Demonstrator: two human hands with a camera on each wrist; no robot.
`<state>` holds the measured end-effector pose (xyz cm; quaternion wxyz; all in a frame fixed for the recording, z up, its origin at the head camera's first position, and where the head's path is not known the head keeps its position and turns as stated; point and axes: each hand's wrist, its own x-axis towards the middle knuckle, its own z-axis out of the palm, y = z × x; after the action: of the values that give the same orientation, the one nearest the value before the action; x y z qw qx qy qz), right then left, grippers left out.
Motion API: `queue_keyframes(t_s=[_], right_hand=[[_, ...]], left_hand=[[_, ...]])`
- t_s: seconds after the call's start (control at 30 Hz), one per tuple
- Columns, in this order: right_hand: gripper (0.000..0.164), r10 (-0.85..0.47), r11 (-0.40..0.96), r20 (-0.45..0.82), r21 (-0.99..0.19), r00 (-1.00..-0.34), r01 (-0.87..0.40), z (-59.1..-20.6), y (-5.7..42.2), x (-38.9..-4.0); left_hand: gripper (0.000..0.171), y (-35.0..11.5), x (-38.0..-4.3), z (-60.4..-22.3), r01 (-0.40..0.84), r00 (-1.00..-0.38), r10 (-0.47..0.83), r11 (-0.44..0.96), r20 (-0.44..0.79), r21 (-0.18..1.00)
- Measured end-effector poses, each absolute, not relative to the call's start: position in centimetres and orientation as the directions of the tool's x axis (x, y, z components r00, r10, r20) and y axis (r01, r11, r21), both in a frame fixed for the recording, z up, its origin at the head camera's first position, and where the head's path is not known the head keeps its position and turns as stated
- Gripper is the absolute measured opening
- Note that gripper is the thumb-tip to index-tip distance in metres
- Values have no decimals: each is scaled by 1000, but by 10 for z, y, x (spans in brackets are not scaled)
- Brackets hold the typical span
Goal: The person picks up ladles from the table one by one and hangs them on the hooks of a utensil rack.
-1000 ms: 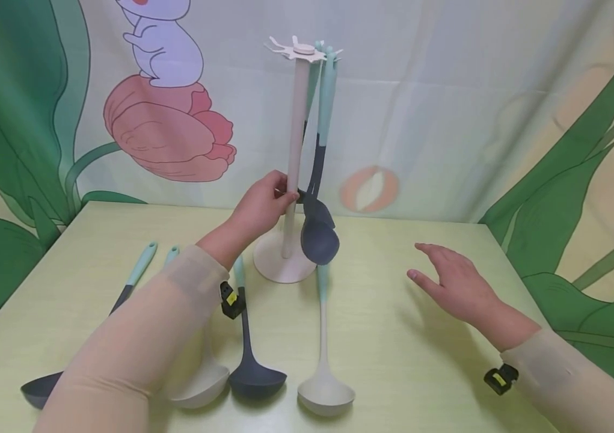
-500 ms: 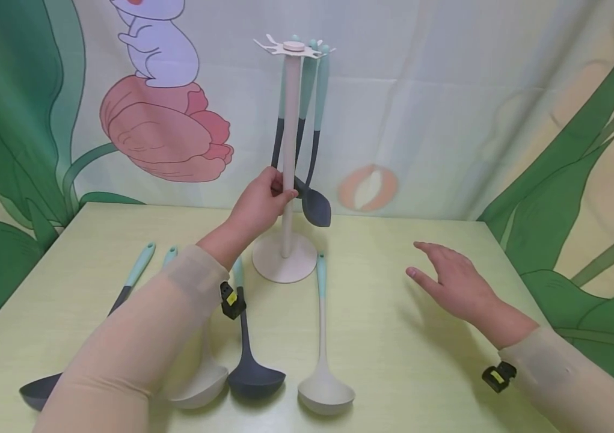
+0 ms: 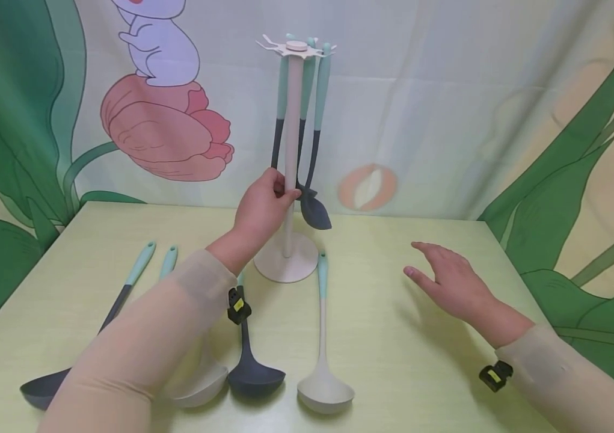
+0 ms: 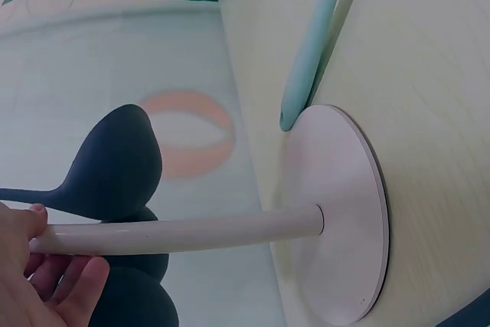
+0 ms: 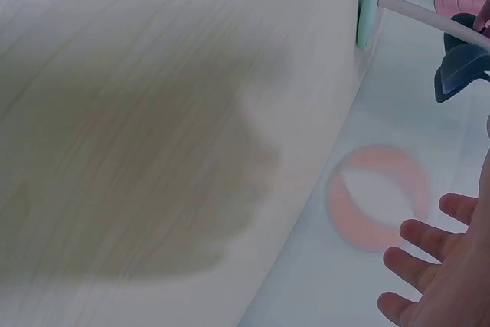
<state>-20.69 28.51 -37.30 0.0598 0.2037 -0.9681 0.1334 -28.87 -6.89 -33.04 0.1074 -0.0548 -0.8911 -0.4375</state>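
Note:
My left hand (image 3: 262, 204) grips the pale pink pole (image 3: 292, 120) of a standing utensil rack, thumb in front. In the left wrist view its fingers curl round the pole (image 4: 191, 235) above the round base (image 4: 344, 266). Three dark utensils with mint handles hang from the hooked top (image 3: 296, 49), behind and right of the pole. The front one is a ladle-like piece with a dark bowl (image 3: 316, 213); the hand and pole partly hide the others. My right hand (image 3: 453, 282) hovers over the table's right side, fingers extended, holding nothing.
On the table (image 3: 388, 337) lie a dark ladle (image 3: 47, 388) at left, a light ladle (image 3: 204, 385) partly under my left forearm, another dark ladle (image 3: 257, 379) and a light ladle (image 3: 325, 391). A printed curtain (image 3: 420, 120) hangs behind the table's back edge.
The rack's top has turned, carrying the hanging utensils from the right front toward the back. A third handle now shows left of the pole. My left hand stays on the pole; the right barely moves.

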Motion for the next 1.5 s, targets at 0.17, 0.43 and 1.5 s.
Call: queue_keyframes(t_s=[0.17,0.43,1.5], right_hand=[[66,-381,881,166,-234,-909,-412,-373,283,-207],[69,-376,881,139,-252,-916,-400,-373,277,-207],[29,-424,898,-244,-236,-872,-371,-388,159,-192]], left_hand=[[27,-67,-286,-327,195,-966,-3,645,258,739],[28,-67,-283,-325,184,-969,-8,648,248,739],[29,-72,-278,-326,178,-972,13,687,233,705]])
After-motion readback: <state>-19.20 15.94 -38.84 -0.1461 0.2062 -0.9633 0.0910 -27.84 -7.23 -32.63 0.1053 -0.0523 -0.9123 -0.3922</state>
